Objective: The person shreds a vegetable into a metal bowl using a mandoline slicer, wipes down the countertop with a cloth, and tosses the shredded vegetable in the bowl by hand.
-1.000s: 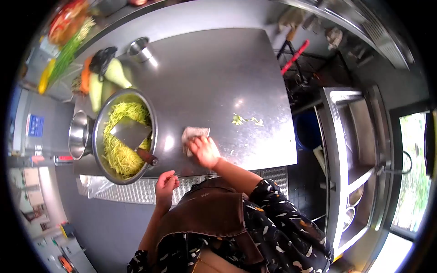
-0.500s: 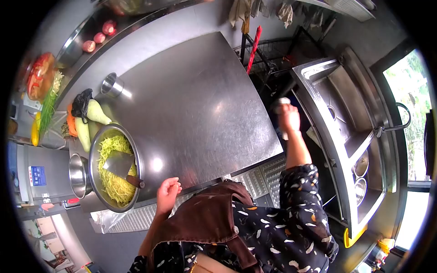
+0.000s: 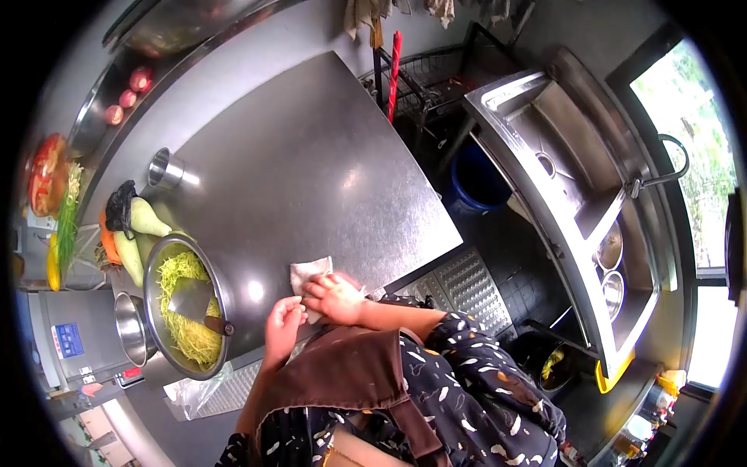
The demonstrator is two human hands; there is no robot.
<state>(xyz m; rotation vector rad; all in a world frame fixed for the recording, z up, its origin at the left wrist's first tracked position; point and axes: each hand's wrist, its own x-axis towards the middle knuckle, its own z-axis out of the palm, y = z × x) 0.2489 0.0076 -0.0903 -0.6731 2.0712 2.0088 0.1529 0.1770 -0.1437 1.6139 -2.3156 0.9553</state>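
On the steel table (image 3: 327, 148), near its front edge, lies a pale cloth (image 3: 310, 274). My right hand (image 3: 336, 299) rests on the cloth with its fingers over it. Close beside it, my left hand (image 3: 283, 324) is closed, thumb and fingertips together; anything between them is too small to make out. To the left stands a large steel bowl (image 3: 220, 292) of green-yellow shreds (image 3: 183, 335). A broad blade (image 3: 190, 299) with a wooden handle lies on the shreds.
Pale green vegetables (image 3: 146, 218), a steel cup (image 3: 165, 168) and a smaller bowl (image 3: 134, 328) are at the left. A sink (image 3: 556, 148) and a blue bin (image 3: 477, 183) stand to the right.
My right hand has gone from the table, out over the gap by the sink, and back to the table with the cloth. The green bits at the table's right are gone.
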